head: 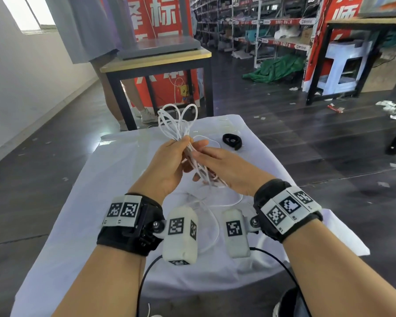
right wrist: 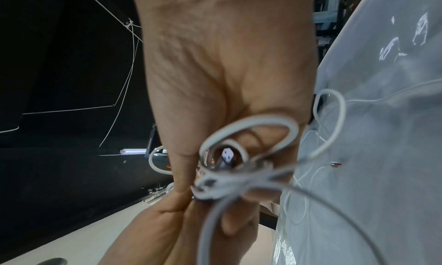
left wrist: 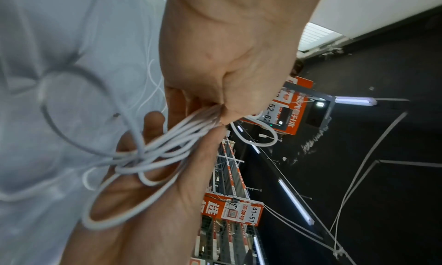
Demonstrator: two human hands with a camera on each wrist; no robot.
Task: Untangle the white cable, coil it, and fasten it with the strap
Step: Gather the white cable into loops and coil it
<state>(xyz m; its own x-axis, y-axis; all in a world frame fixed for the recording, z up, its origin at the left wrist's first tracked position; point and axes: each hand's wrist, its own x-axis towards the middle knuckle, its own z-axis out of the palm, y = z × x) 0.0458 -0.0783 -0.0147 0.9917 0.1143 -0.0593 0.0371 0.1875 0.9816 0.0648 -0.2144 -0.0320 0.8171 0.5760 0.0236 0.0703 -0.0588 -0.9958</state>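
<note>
I hold a bundle of white cable [head: 177, 121] in both hands above the cloth-covered table [head: 96, 202]; its loops fan upward past my fingers. My left hand [head: 183, 144] pinches the strands between thumb and fingers, seen close in the left wrist view as the left hand [left wrist: 221, 118] on the cable [left wrist: 167, 142]. My right hand [head: 200, 153] grips the lower part of the bundle from the right. In the right wrist view, the right hand [right wrist: 191, 174] has blurred cable loops [right wrist: 251, 123] against its palm. Loose cable [head: 224, 203] trails onto the cloth. A black strap [head: 232, 141] lies on the cloth, far right of my hands.
A wooden-topped table with black legs [head: 156, 61] stands just beyond mine, and a person's legs [head: 124, 99] are behind it. Shelving and another black-framed table [head: 343, 53] are at the back right. Black leads [head: 144, 275] run from my wrist cameras.
</note>
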